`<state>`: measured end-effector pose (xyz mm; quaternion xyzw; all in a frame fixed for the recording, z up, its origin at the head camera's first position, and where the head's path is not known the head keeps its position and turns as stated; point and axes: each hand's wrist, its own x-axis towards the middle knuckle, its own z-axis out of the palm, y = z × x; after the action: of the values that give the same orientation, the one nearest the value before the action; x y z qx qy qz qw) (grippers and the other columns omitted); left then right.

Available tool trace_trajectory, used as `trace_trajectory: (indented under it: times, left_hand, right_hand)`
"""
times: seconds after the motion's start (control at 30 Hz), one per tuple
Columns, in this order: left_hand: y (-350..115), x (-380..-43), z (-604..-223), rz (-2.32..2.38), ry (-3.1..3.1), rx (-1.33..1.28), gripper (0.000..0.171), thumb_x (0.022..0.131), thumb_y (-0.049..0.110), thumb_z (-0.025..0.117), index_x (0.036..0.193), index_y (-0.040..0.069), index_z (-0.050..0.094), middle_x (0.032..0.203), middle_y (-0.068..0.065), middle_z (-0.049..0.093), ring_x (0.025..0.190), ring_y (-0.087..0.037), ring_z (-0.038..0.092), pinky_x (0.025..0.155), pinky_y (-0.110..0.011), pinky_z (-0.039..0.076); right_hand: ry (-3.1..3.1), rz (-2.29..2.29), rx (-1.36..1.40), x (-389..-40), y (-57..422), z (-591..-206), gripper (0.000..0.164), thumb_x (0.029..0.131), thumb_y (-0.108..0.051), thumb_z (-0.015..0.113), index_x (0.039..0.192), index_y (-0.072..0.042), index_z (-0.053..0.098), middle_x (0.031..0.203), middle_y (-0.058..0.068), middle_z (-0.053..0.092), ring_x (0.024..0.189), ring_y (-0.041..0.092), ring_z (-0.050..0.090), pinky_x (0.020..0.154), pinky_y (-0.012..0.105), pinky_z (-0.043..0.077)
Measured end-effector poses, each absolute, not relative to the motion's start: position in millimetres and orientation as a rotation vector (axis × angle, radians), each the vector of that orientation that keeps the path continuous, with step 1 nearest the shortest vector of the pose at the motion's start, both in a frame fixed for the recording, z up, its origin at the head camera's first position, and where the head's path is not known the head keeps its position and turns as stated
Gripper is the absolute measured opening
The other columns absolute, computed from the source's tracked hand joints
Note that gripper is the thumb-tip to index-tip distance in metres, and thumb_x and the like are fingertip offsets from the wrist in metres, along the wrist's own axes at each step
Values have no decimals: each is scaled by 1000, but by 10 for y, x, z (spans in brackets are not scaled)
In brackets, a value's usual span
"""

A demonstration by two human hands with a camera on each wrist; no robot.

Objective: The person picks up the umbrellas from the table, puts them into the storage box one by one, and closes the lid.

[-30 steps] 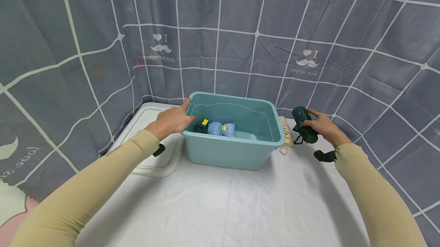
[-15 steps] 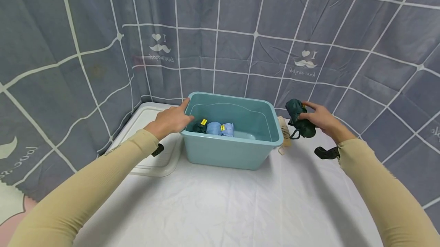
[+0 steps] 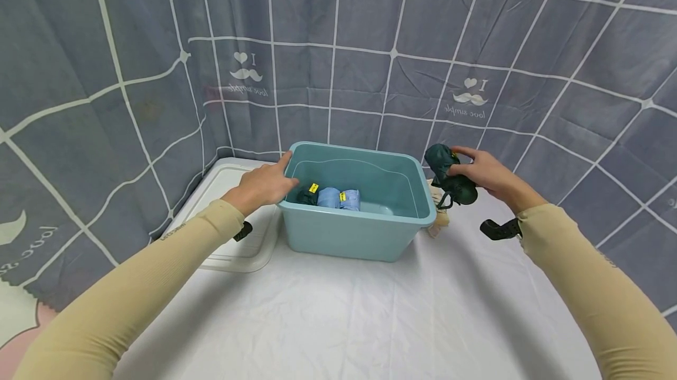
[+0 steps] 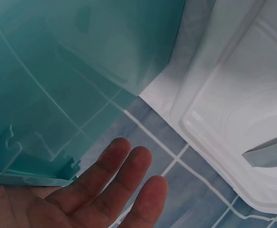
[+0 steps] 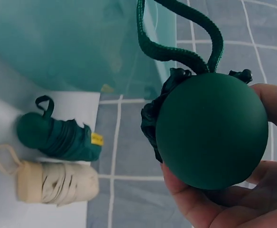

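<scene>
My right hand (image 3: 486,177) grips a folded dark green umbrella (image 3: 441,160) above the table, just right of the teal bin (image 3: 354,233). In the right wrist view, the round end of its handle (image 5: 212,130) faces the camera and a cord loop hangs from it. My left hand (image 3: 264,185) rests on the bin's left rim, and its fingers (image 4: 133,171) extend loosely outside the wall. Inside the bin lie a dark green bundle (image 3: 307,197) with a yellow tag and two light blue bundles (image 3: 329,197), partly hidden by the front wall.
A white lid (image 3: 248,251) lies left of the bin. Beside the bin's right wall are a cream folded umbrella (image 5: 58,183) and another green folded umbrella (image 5: 65,137), mostly hidden in the head view. A grey checked curtain (image 3: 365,74) hangs behind the white-covered table (image 3: 338,315).
My right hand has lifted the green umbrella and carried it left, closer to the bin's right rim. The left hand stays on the bin's left rim.
</scene>
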<state>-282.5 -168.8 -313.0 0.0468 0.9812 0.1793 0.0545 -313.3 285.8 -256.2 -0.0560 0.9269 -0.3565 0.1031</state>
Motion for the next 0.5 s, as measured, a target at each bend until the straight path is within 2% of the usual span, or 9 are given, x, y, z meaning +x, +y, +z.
trace_trajectory:
  times: [0.17, 0.27, 0.4, 0.5]
  left_hand:
    - [-1685, -2818, -3124, 541, 2978, 145, 81, 100, 48, 41, 164, 21, 1, 144, -25, 55, 117, -42, 62, 77, -51, 48]
    - [-1683, -2819, -3124, 545, 2980, 144, 81, 99, 48, 41, 164, 21, 1, 143, -25, 55, 116, -42, 62, 75, -51, 48]
    - [-1681, -2825, -3127, 550, 2977, 136, 81, 99, 47, 42, 164, 21, 1, 146, -25, 52, 118, -43, 61, 78, -53, 48]
    - [-1678, -2832, -3129, 546, 2976, 133, 81, 100, 47, 42, 164, 21, 0, 146, -25, 52, 119, -43, 61, 78, -53, 48]
  right_hand:
    - [2727, -1013, -211, -3104, 2732, -2466, 80, 98, -30, 60, 163, -15, 17, 150, 32, 37, 109, 26, 66, 88, 43, 57]
    - [2710, -1004, -231, -3085, 2644, -2423, 79, 98, -30, 60, 163, -15, 19, 153, 32, 34, 106, 24, 66, 84, 39, 58]
    - [2676, -997, -270, -3076, 2524, -2398, 77, 98, -28, 60, 162, -13, 20, 155, 31, 31, 113, 31, 63, 83, 37, 58]
    - [2654, -979, -293, -3088, 2434, -2387, 77, 98, -27, 60, 162, -12, 20, 158, 29, 30, 124, 36, 56, 89, 41, 55]
